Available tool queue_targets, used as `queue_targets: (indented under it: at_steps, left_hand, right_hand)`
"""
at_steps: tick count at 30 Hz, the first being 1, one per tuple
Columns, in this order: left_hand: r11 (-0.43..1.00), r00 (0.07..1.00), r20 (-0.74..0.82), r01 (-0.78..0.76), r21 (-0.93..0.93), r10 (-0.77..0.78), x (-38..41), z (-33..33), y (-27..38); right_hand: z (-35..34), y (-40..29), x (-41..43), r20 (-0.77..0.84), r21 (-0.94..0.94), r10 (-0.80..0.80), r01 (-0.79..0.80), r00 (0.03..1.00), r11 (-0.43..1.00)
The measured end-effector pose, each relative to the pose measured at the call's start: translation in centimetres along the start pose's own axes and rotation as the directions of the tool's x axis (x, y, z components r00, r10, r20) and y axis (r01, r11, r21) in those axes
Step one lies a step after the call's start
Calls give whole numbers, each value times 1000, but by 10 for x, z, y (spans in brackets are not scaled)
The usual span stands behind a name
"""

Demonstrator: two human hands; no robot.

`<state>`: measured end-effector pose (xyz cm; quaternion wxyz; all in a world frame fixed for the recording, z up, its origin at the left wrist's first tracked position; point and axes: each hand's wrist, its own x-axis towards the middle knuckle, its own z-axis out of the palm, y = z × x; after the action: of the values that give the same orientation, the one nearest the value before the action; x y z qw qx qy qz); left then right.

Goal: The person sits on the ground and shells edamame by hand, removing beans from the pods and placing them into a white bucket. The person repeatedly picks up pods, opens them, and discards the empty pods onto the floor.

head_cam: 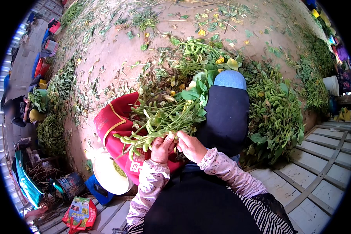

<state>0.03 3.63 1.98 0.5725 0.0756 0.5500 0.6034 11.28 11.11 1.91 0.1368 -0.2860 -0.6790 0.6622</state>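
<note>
My left hand (160, 148) grips a soybean plant (147, 137) by its stem, with green pods hanging toward the left. Close beside it, my right hand (191, 146) pinches at the same plant; its fingertips partly hide what is between them. More cut stems and leaves (178, 117) lie across my lap, over a red cloth (114, 122) with yellow trim. A white bucket (106, 178) stands left of the cloth, with small green beans or pods (119, 169) inside. A dark cover (227, 117) is over my right knee.
A heap of podded soybean plants (275, 117) lies to my right, beside white slats (304, 172). Leaf litter (146, 19) covers the ground ahead. At lower left are a red shopping bag (81, 213) and a blue bag (98, 190). A person (16, 109) sits far left.
</note>
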Motion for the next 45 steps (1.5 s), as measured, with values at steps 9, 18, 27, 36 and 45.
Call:
queue_targets:
  at_steps: [9,18,27,36,45]
  left_hand:
    - [728,942,210,-335,598,262,-15,1,18]
    - [932,965,258,131,-337,-42,-9,-36,-32]
    - [928,890,445,246,-279,-102,-36,-31,-20]
    - [929,903,425,208,-306,-62,-42,-29,-22]
    - [837,893,419,-353,418,167,-39,-17,33]
  right_hand:
    - [-9,0,-8,92,-50,-144,149,985,988]
    - [-47,-62,1,-197,-168,-178,146,964,975]
    - [-46,-72,53,81,-635,-18,65,997,770]
    - [-45,-47,50,146,-395,-158,204,977,896]
    - [-57,-51,25,349,-143,-162,223,923,964]
